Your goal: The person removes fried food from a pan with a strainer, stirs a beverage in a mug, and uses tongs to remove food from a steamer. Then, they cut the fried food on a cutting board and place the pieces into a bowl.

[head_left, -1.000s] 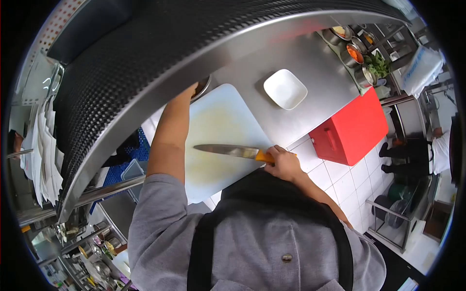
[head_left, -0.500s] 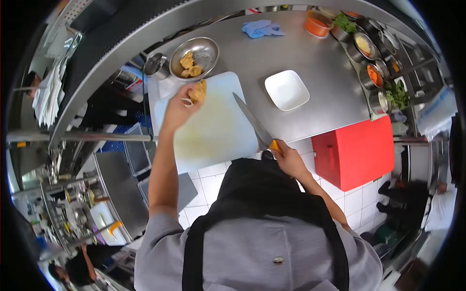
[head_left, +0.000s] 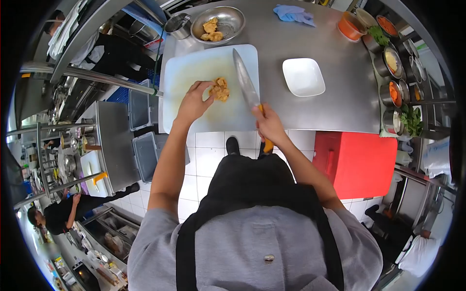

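Observation:
A golden-brown battered piece, looking like fried chicken [head_left: 221, 90], rests on the white cutting board [head_left: 182, 72]. My left hand [head_left: 195, 103] is at its left edge, thumb and fingers apart around that side. In my right hand [head_left: 269, 125] is a large knife [head_left: 246, 80] with a yellow handle, the grip close to the blade. Its blade slants up and left over the board's right side, tip toward the far edge. More battered pieces [head_left: 211, 30] lie in a steel bowl [head_left: 234, 19] behind the board.
A white square dish [head_left: 304, 77] stands right of the board. Behind are a blue cloth [head_left: 294, 15] and an orange tub [head_left: 350, 27]. Containers of vegetables [head_left: 394, 92] line the right side. A steel pot [head_left: 178, 26] sits left of the bowl; a red box [head_left: 357, 165] stands below the counter.
My left hand has brought the battered piece down and right onto the middle of the board. The right hand still holds the knife, now gripped nearer the blade. The view has shifted.

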Tool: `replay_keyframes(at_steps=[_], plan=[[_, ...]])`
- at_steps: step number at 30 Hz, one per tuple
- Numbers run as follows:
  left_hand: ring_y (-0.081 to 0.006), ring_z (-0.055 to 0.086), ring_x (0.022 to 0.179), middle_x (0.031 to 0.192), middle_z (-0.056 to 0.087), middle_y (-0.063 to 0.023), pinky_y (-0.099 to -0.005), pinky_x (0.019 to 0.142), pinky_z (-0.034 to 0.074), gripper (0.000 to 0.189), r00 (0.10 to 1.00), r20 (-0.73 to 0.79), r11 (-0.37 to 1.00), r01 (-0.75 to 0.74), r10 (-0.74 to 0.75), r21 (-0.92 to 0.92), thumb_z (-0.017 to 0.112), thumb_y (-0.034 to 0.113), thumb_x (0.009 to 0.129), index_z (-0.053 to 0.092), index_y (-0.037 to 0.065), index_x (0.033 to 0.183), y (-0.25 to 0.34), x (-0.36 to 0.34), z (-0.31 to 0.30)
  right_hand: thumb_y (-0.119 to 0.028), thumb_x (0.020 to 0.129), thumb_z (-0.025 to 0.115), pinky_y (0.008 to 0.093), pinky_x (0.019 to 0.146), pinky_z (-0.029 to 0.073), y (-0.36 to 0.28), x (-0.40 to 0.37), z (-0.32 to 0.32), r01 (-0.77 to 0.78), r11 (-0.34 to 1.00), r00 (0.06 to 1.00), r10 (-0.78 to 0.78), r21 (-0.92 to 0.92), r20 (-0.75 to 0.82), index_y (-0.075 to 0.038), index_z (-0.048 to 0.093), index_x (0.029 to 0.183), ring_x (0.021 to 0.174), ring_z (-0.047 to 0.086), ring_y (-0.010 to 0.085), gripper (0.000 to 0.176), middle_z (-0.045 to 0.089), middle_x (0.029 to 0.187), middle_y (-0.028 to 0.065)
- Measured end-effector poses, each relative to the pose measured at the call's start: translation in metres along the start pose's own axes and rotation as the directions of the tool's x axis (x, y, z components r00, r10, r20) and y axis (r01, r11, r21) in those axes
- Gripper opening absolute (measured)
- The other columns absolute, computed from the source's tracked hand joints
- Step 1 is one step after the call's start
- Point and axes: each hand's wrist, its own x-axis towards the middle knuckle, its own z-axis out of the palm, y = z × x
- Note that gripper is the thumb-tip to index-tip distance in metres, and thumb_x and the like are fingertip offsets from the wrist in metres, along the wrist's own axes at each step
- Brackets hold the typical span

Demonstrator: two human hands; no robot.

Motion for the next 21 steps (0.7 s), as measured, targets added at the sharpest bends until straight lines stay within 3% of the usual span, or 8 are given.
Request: replay_keyframes(at_steps=[3,6,14,19,21], plan=[[-0.0293,0.067,0.098,0.106,0.067,-0.0127,-0.0383,0.083,0.057,0.034,0.994,0.09,0.998,0.065,-0.065,0.0,0.074,0.009,0.084,0.064,0.01,0.116,-0.004,0.006,0.008,-0.039,0.105,0.048,0.0371,0.038,0.044,-0.005,0.022,0.023,0.016,0.999,1.0,-0.017,-0.035,-0.007,0.0,0.048,0.104,0.039,0.054,0.0213,0.039,0.056,0.063,0.0111],[-0.028,0.069,0.092,0.099,0.067,-0.0127,-0.0367,0.081,0.058,0.03,0.99,0.078,0.992,0.12,-0.117,-0.035,0.075,0.008,0.083,0.065,0.009,0.111,0.0,0.006,0.009,-0.038,0.105,0.048,0.0374,0.038,0.044,-0.011,0.037,0.032,0.021,0.996,1.0,-0.022,-0.089,-0.006,0.0,0.049,0.104,0.039,0.054,0.022,0.037,0.054,0.06,0.0111],[-0.0275,0.071,0.089,0.098,0.068,-0.0136,-0.0361,0.081,0.06,0.024,0.995,-0.002,0.993,0.102,-0.102,-0.057,0.076,0.005,0.082,0.068,0.006,0.105,-0.012,-0.003,0.023,-0.034,0.104,0.05,0.036,0.036,0.039,-0.013,0.031,0.027,0.065,0.984,0.997,-0.057,-0.167,0.052,-0.001,0.049,0.101,0.036,0.05,0.0197,0.032,0.052,0.057,0.01],[-0.0274,0.071,0.088,0.098,0.069,-0.014,-0.0359,0.08,0.06,0.022,0.995,-0.049,0.993,0.085,-0.089,-0.076,0.075,0.005,0.082,0.069,0.004,0.103,-0.02,-0.004,0.03,-0.033,0.103,0.051,0.0334,0.034,0.038,0.005,-0.007,0.01,0.01,0.992,0.994,0.004,-0.123,0.107,-0.002,0.05,0.102,0.034,0.046,0.0164,0.031,0.047,0.054,0.006],[-0.035,0.066,0.087,0.094,0.067,-0.0146,-0.0424,0.08,0.054,0.019,0.995,-0.037,0.988,0.089,-0.095,-0.124,0.074,0.007,0.082,0.068,0.005,0.1,-0.021,-0.003,0.03,-0.032,0.103,0.051,0.0326,0.034,0.037,0.009,-0.012,0.002,-0.04,0.993,0.991,0.053,-0.111,0.12,-0.001,0.05,0.102,0.034,0.046,0.0157,0.031,0.045,0.053,0.005]])
